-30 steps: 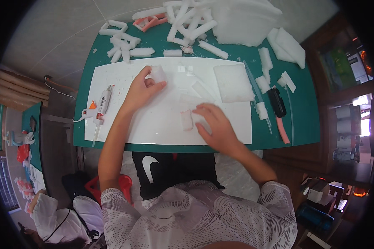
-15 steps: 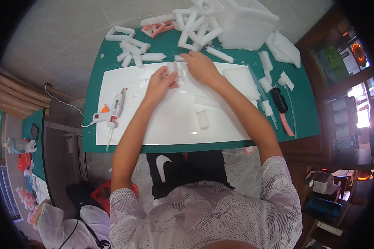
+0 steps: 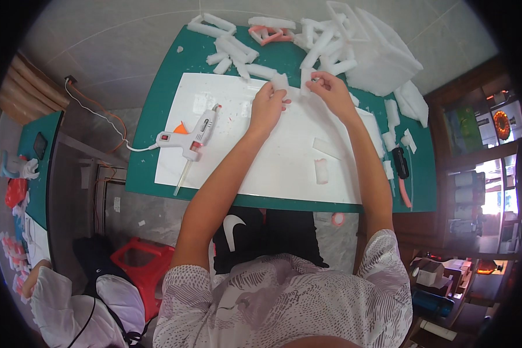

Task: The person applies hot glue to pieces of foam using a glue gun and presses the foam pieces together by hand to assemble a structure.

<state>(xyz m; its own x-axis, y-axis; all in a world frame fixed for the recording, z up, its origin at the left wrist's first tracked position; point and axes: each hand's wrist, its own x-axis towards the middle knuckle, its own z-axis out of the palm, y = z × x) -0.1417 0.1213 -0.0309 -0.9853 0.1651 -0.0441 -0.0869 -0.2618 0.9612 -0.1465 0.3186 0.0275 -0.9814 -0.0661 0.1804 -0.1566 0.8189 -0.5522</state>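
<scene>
My left hand (image 3: 267,110) pinches a small white foam block (image 3: 280,82) over the far part of a white board (image 3: 261,174). To its right, my right hand (image 3: 332,95) grips a white foam strip (image 3: 305,80) between thumb and fingers. The two foam pieces are held close together with a narrow gap between them. Nearer to me on the board lie a flat white foam strip (image 3: 326,148) and a short foam piece with pinkish edges (image 3: 321,172). A white glue gun (image 3: 185,140) with an orange trigger rests at the board's left, a glue stick in its back.
White foam strips (image 3: 232,52), a pink foam frame (image 3: 269,36) and a large white foam box (image 3: 383,55) crowd the green table's (image 3: 145,168) far side. A black-handled tool (image 3: 399,162) lies right. A red stool (image 3: 142,264) and another person (image 3: 93,296) are at lower left.
My right hand has picked up a foam strip at the board's far edge and brought it upright beside the left hand's block. The whole view has shifted, with the table contents appearing further right.
</scene>
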